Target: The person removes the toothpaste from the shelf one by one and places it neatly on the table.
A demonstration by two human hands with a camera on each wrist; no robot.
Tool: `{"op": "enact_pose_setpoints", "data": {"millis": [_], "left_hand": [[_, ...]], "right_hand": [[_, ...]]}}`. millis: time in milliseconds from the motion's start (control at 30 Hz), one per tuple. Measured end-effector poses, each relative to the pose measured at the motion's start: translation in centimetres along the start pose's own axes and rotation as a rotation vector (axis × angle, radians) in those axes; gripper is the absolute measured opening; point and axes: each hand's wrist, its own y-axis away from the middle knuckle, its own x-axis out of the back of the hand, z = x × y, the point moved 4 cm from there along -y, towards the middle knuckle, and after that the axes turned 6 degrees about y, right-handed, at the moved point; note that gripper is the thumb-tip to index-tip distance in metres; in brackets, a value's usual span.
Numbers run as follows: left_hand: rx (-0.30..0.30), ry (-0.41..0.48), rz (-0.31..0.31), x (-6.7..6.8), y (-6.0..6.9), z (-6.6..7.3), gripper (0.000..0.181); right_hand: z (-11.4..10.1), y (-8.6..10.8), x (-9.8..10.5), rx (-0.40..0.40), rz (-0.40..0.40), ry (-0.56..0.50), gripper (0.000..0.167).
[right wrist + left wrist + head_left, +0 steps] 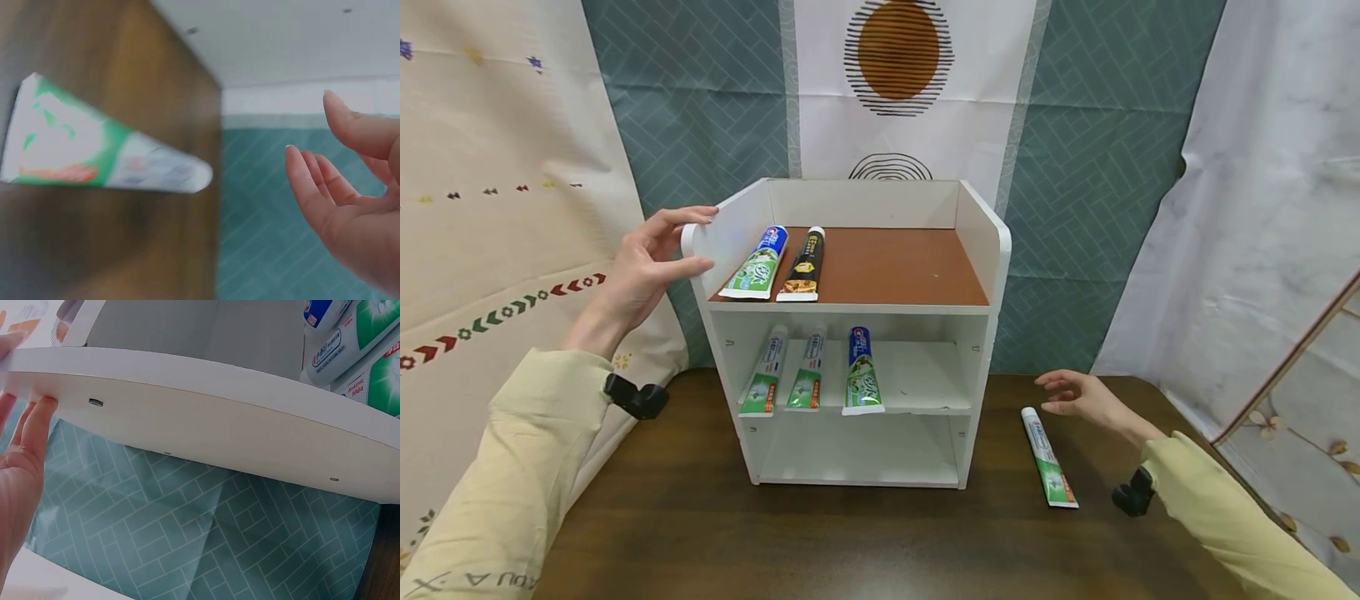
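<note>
A white tabletop shelf (pixel 880 309) stands in the middle, with toothpaste tubes on its top and middle levels. At its upper left, my left hand (pixel 651 262) holds the side panel (pixel 206 419), thumb by the front edge and fingers at the outer side. One green-and-white toothpaste tube (pixel 1049 458) lies on the table right of the shelf. Just past its cap end, my right hand (pixel 1086 402) hovers with loosely bent fingers, holding nothing. In the right wrist view the tube (pixel 106 144) is blurred, and a gap separates it from the hand (pixel 356 206).
On the brown top are a blue-and-green tube (pixel 758 265) and a black tube (pixel 805 267). The middle level bears two green-and-white tubes (pixel 765 375) (pixel 807 375) and a blue-capped tube (pixel 862 375). Dark wooden table (pixel 865 542) lies below; patterned cloths (pixel 700 100) hang around.
</note>
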Motion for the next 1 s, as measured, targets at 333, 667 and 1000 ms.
{"op": "enact_pose_setpoints", "data": {"millis": [333, 667, 1000], "left_hand": [[-0.004, 0.012, -0.014, -0.1, 0.0, -0.1, 0.045], [-0.014, 0.01, -0.025, -0.1, 0.0, -0.1, 0.044], [-0.01, -0.002, -0.022, 0.1, 0.0, 0.0, 0.044]], "right_hand": [[-5.6, -2.6, 2.9, -0.006, 0.058, -0.091, 0.044], [-12.1, -4.4, 7.1, 0.025, 0.161, -0.164, 0.038], [-19.9, -6.1, 10.1, 0.092, 0.2, -0.242, 0.037]]}}
